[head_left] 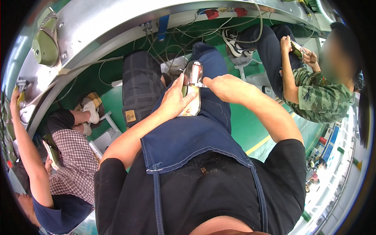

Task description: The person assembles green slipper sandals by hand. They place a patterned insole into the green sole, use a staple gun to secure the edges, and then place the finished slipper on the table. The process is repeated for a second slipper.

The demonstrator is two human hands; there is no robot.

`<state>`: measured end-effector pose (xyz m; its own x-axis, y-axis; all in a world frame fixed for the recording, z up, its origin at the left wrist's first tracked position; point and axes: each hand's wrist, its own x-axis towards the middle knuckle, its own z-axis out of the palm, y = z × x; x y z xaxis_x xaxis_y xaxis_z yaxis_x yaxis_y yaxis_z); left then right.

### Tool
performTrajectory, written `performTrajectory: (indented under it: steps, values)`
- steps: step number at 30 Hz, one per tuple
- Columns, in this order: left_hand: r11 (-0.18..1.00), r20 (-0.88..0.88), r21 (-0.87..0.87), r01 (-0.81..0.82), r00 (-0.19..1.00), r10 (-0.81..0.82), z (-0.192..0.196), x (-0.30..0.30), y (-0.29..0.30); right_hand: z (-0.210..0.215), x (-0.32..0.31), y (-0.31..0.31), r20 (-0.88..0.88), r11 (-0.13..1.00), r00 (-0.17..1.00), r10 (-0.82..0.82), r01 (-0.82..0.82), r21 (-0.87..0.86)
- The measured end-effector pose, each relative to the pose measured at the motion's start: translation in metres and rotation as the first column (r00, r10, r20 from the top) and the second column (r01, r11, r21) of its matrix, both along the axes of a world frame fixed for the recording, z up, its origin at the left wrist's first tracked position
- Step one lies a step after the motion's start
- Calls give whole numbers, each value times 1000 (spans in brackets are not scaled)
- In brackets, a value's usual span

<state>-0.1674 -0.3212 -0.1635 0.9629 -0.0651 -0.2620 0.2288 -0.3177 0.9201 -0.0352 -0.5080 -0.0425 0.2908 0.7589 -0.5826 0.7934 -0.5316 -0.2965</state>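
In my lap, between my thighs, lies a shoe upper on a last (193,103), with its pale underside facing up and a green edge showing. My left hand (177,96) is closed around its left side, the thumb lying across the pale face. At its far end is a rounded, mirror-bright metal piece (195,70), with a flat silver edge. My right hand (223,87) is closed at the right of that edge, gripping what looks like a metal tool; the fingers hide most of it.
A curved metal workbench (117,15) runs along the far side, with a green shoe upper (45,47) on it. Cables (180,35) hang below. A co-worker (313,86) at the right holds a similar shoe; another person (70,164) sits at the left.
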Motion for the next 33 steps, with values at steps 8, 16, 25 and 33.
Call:
performTrajectory:
  steps: [8, 16, 25, 33]
  values:
    - [1000, 11, -15, -8, 1000, 8, 4, -3, 1, -2, 1, -2, 59, 997, 995, 77, -76, -9]
    - [998, 48, -57, -23, 999, 25, -8, -4, 0, -10, -13, -8, 250, 988, 960, 128, -144, 49]
    - [532, -498, -749, -394, 865, -62, -28, 23, -3, -12, -58, -1, 564, 989, 814, 138, -139, -41]
    - [674, -519, -649, -353, 853, -53, -23, 35, 2, 19, -14, 0, 62, 992, 997, -47, 54, -117]
